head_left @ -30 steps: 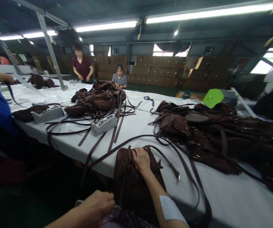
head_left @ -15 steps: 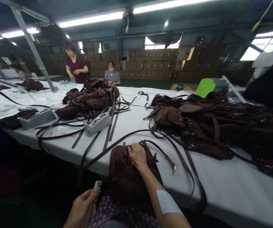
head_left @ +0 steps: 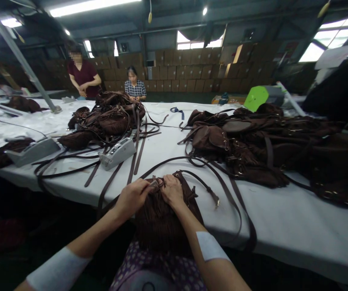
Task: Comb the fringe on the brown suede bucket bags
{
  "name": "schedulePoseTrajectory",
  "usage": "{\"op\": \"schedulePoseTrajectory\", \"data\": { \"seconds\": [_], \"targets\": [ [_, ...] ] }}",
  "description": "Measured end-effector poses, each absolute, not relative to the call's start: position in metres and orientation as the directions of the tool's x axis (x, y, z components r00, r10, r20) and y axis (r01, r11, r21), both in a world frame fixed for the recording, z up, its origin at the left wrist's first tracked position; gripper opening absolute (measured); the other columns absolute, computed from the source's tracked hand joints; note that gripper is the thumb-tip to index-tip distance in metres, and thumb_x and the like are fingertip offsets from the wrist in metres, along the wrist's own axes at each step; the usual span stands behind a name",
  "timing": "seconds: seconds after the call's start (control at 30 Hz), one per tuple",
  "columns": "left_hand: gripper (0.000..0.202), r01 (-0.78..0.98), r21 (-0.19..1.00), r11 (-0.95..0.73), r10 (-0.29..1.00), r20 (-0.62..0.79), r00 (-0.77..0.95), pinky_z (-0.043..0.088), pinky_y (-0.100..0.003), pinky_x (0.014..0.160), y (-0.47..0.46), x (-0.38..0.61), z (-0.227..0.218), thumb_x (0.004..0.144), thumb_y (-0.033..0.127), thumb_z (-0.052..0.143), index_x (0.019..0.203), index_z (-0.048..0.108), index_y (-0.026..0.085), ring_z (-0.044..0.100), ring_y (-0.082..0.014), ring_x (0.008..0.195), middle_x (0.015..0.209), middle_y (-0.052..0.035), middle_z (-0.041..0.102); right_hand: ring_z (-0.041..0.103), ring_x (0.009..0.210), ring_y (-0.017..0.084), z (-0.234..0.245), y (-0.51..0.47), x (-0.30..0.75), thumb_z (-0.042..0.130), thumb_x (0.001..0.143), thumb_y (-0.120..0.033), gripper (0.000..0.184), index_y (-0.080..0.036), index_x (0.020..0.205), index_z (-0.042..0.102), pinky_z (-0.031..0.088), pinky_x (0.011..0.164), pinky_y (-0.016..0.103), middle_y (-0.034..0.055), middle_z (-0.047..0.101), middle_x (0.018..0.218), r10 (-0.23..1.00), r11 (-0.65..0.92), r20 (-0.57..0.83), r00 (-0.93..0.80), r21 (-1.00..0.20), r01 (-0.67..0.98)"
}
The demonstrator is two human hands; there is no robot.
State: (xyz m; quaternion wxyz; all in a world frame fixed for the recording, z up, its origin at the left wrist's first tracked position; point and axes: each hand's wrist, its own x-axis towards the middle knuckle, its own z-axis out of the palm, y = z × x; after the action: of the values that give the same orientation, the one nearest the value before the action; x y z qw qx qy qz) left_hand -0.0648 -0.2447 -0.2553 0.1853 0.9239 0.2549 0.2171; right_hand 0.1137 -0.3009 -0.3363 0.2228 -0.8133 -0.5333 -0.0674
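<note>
A dark brown fringed bag (head_left: 161, 226) rests at the near table edge and against my lap. Its strap (head_left: 202, 182), with a metal buckle at the end, trails onto the table. My right hand (head_left: 173, 190) is closed on the bag's top edge, fingers bent over it. At the left of that edge, my left hand (head_left: 134, 196) pinches a slim pale grey thing (head_left: 153, 186) whose kind I cannot make out. Its tip lies close to the bag's top and my right fingers. Part of the thing is hidden inside my left hand.
Two grey tape dispensers (head_left: 117, 153) stand at the left. Brown bags are heaped behind them (head_left: 107, 117), and a larger heap of bags (head_left: 252, 145) lies at the right. Long straps cross the white table (head_left: 307, 226). Two people are across the table.
My left hand has come up from beside my lap to the bag's top, bringing the grey thing with it. My right hand stays on the bag. The view has tilted down slightly.
</note>
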Motion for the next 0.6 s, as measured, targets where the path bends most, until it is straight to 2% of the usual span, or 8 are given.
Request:
{"op": "schedulePoseTrajectory", "data": {
  "seconds": [0.1, 0.2, 0.33, 0.47, 0.6],
  "targets": [
    [0.019, 0.420, 0.212, -0.882, 0.448, 0.109, 0.887, 0.041, -0.029, 0.066, -0.256, -0.060, -0.281, 0.091, 0.024, 0.046, 0.080, 0.060, 0.017, 0.058, -0.0195, 0.075, 0.080, -0.0060, 0.062, 0.050, 0.102, 0.020, -0.337, -0.301, 0.114, 0.035, 0.097, -0.038, 0.031, -0.021, 0.097, 0.060, 0.031, 0.092, 0.031, 0.0074, 0.062, 0.105, 0.839, -0.328, 0.347, 0.419, -0.293, 0.898],
    [0.019, 0.459, 0.162, -0.874, 0.478, 0.107, 0.872, 0.040, -0.030, 0.069, -0.272, -0.073, -0.303, 0.093, 0.022, 0.042, 0.083, 0.058, 0.018, 0.055, -0.0201, 0.079, 0.082, -0.0058, 0.060, 0.049, 0.104, 0.021, -0.339, -0.301, 0.114, 0.034, 0.097, -0.040, 0.032, -0.020, 0.099, 0.059, 0.031, 0.094, 0.032, 0.0081, 0.062, 0.107, 0.840, -0.323, 0.346, 0.417, -0.298, 0.898],
    [0.024, 0.504, 0.209, -0.838, 0.542, 0.218, 0.812, 0.039, -0.032, 0.073, -0.293, -0.087, -0.324, 0.094, 0.022, 0.040, 0.078, 0.058, 0.018, 0.050, -0.0206, 0.081, 0.081, -0.0052, 0.057, 0.048, 0.106, 0.021, -0.340, -0.300, 0.113, 0.031, 0.098, -0.040, 0.034, -0.020, 0.099, 0.059, 0.030, 0.095, 0.033, 0.0082, 0.061, 0.106, 0.842, -0.317, 0.344, 0.415, -0.306, 0.898],
    [0.024, 0.504, 0.368, -0.781, 0.620, 0.361, 0.697, 0.039, -0.031, 0.074, -0.309, -0.096, -0.349, 0.095, 0.024, 0.042, 0.085, 0.063, 0.018, 0.046, -0.0197, 0.079, 0.083, -0.0055, 0.056, 0.049, 0.105, 0.021, -0.340, -0.300, 0.113, 0.032, 0.097, -0.039, 0.034, -0.020, 0.100, 0.059, 0.031, 0.095, 0.033, 0.0085, 0.062, 0.107, 0.849, -0.310, 0.338, 0.407, -0.306, 0.900],
    [0.022, 0.423, 0.485, -0.766, 0.620, 0.380, 0.686, 0.039, -0.031, 0.074, -0.321, -0.107, -0.374, 0.094, 0.026, 0.046, 0.090, 0.066, 0.021, 0.045, -0.0187, 0.078, 0.081, -0.0041, 0.056, 0.048, 0.110, 0.021, -0.341, -0.299, 0.113, 0.034, 0.097, -0.038, 0.033, -0.019, 0.106, 0.059, 0.029, 0.097, 0.033, 0.0095, 0.061, 0.113, 0.848, -0.309, 0.341, 0.407, -0.306, 0.901]
  ]
}}
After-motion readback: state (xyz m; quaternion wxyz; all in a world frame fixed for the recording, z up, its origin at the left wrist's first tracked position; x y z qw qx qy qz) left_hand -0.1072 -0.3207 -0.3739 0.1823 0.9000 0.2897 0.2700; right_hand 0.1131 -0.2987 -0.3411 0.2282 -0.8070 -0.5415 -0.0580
